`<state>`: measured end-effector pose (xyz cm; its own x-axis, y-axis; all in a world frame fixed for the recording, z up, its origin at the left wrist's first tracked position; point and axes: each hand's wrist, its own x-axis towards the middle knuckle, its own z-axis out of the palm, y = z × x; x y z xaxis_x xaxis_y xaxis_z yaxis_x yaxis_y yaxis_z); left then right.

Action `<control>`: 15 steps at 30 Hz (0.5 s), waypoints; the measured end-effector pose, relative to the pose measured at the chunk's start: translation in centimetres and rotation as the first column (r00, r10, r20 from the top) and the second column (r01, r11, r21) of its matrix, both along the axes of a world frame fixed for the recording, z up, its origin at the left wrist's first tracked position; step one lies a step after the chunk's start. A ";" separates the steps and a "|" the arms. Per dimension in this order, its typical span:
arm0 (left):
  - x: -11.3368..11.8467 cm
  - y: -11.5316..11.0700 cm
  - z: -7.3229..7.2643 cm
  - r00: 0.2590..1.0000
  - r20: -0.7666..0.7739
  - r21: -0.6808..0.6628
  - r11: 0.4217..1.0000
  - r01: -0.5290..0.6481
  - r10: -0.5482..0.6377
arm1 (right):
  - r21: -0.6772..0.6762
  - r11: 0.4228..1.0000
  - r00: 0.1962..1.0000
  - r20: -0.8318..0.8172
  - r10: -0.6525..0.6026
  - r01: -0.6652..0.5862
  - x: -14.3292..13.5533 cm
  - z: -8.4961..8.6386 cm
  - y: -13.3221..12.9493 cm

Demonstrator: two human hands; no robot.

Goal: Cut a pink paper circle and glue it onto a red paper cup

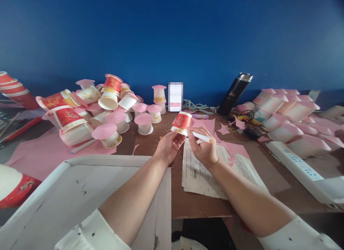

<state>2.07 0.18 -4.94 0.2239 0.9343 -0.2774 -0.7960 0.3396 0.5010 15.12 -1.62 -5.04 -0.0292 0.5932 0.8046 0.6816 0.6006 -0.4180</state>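
Observation:
A red and white paper cup [183, 121] with a gold pattern is tilted, its rim low, near the middle of the table. My left hand [168, 146] holds it from below by the rim, fingers closed around its lower edge. My right hand [203, 146] grips a white pen-like stick [200, 136], whose left end is by the cup's rim. The right fingertips are close to the cup; whether they touch it is unclear. Beneath the right hand are printed sheets [199, 176] with pink paper scraps [238, 149] on top.
Many paper cups with pink tops [106, 131] are piled at left, more [309, 146] at right. A black bottle [233, 94] leans against the blue wall. A power strip [303, 171] lies at right, a white tray [107, 161] at front left. A phone-like screen [175, 95] stands behind.

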 end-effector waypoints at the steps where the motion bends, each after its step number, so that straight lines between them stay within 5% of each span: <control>1: 0.0 0.0 0.0 1.000 0.001 -0.001 1.000 0.000 0.000 | -0.004 1.000 1.000 0.001 0.005 -0.005 0.0 0.0 0.0; 15: -0.1 0.2 -0.3 1.000 0.021 0.016 1.000 -0.008 0.008 | -0.024 0.998 0.998 0.025 0.053 -0.052 -0.2 0.2 -0.4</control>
<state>1.96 0.42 -5.24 0.2217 0.9405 -0.2575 -0.8090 0.3248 0.4899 14.89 -2.00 -4.88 -0.0809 0.6090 0.7890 0.6599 0.6260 -0.4155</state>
